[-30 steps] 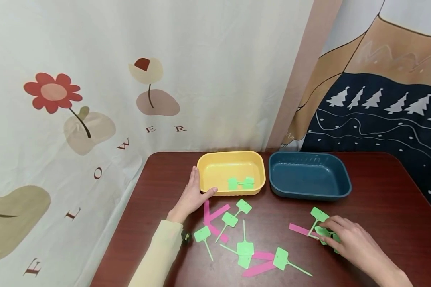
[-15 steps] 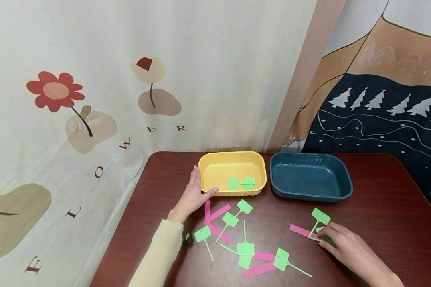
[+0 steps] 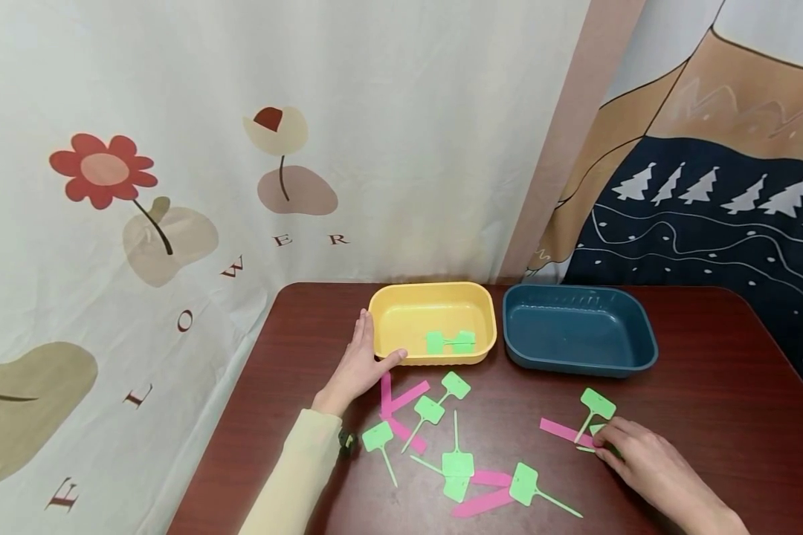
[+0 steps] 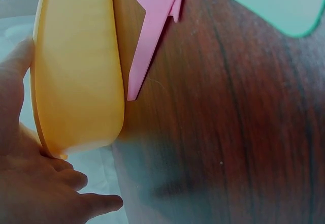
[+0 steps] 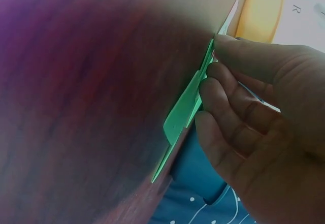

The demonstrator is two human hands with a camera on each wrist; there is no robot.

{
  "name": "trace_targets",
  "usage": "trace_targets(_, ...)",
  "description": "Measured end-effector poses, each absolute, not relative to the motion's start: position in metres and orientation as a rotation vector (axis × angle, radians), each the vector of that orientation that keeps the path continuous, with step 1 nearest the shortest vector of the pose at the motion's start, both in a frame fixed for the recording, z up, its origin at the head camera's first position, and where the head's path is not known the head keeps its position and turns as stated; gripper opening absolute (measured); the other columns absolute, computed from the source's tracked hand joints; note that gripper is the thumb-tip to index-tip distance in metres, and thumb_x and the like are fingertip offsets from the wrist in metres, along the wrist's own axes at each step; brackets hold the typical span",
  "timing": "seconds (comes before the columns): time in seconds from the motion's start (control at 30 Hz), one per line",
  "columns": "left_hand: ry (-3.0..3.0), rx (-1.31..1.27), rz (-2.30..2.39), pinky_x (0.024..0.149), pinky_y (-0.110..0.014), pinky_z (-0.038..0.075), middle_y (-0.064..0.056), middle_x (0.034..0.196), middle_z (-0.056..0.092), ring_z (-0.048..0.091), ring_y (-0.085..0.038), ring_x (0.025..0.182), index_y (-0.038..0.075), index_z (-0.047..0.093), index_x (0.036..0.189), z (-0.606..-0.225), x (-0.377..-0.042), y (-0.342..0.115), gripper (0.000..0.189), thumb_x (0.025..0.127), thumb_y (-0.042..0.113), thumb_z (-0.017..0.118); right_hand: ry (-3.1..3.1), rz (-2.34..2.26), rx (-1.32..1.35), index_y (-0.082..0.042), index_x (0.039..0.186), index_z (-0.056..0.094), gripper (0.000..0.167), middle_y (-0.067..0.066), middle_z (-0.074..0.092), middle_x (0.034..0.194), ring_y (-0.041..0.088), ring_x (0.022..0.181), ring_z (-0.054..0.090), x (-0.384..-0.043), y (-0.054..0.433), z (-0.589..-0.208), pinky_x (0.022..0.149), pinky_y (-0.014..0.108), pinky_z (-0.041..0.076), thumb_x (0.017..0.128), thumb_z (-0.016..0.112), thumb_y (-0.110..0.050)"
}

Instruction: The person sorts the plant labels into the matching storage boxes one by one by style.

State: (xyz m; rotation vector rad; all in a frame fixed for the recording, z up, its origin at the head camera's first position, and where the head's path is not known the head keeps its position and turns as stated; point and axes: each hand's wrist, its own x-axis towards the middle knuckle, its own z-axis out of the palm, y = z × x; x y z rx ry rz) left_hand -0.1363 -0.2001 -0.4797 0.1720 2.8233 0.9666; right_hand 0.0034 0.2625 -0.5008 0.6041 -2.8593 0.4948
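My left hand [image 3: 353,369] rests against the near left corner of a yellow plastic tray [image 3: 381,293], its fingers along the side and its thumb at the front rim. Two green plant labels [image 3: 464,342] lie inside this tray. On the right, my right hand [image 3: 652,461] is low over the table, thumb and fingertips pinching a green plant label [image 5: 180,115] in a small pile. Much of that pile is hidden under the hand. Beside it lie another green label [image 3: 598,403] and a pink strip-shaped label [image 3: 558,429].
A dark blue tray [image 3: 578,364] stands right of the yellow one. Several green labels [image 3: 457,462] and pink labels [image 3: 482,501] are scattered across the middle of the brown table [image 3: 729,357]. A printed curtain [image 3: 408,148] hangs behind the table's back edge.
My right hand has shifted slightly left and its fingers have closed in on the pile, covering more green labels. The left hand stays at the yellow tray.
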Motion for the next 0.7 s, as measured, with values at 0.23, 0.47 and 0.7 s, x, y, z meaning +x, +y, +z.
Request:
trace_targets(0.23, 2.816, 0.168, 0.959, 0.122, -0.06, 0.016, -0.012, 0.173, -0.01, -0.001, -0.033, 0.159, 0.005, -0.007, 0.165, -0.478, -0.136, -0.199, 0.119, 0.093, 0.068, 0.063, -2.875, 0.446, 0.651, -0.028, 0.084, 0.069, 0.031, -0.019, 0.057, 0.084, 0.0, 0.074, 0.054, 0.001, 0.262, -0.499, 0.065, 0.03, 0.055, 0.074, 0.091, -0.009)
trace_targets(0.47, 2.825, 0.173, 0.954, 0.122, -0.061, 0.018, -0.015, 0.173, -0.008, 0.001, -0.036, 0.159, 0.006, -0.009, 0.165, -0.479, -0.137, -0.201, 0.118, 0.093, 0.068, 0.062, -2.813, 0.418, 0.723, -0.026, 0.086, 0.071, 0.031, -0.016, 0.06, 0.087, 0.005, 0.077, 0.058, -0.008, 0.263, -0.492, 0.065, 0.033, 0.056, 0.07, 0.093, -0.011)
trace_targets(0.7, 2.82, 0.17, 0.969, 0.122, -0.061, 0.017, -0.014, 0.173, -0.009, 0.0, -0.034, 0.159, 0.004, -0.006, 0.165, -0.479, -0.136, -0.2, 0.119, 0.093, 0.068, 0.063, -2.912, 0.413, 0.715, -0.02, 0.096, 0.076, 0.031, -0.005, 0.068, 0.099, 0.017, 0.091, 0.064, -0.019, 0.257, -0.483, 0.072, 0.044, 0.056, 0.073, 0.093, -0.009)
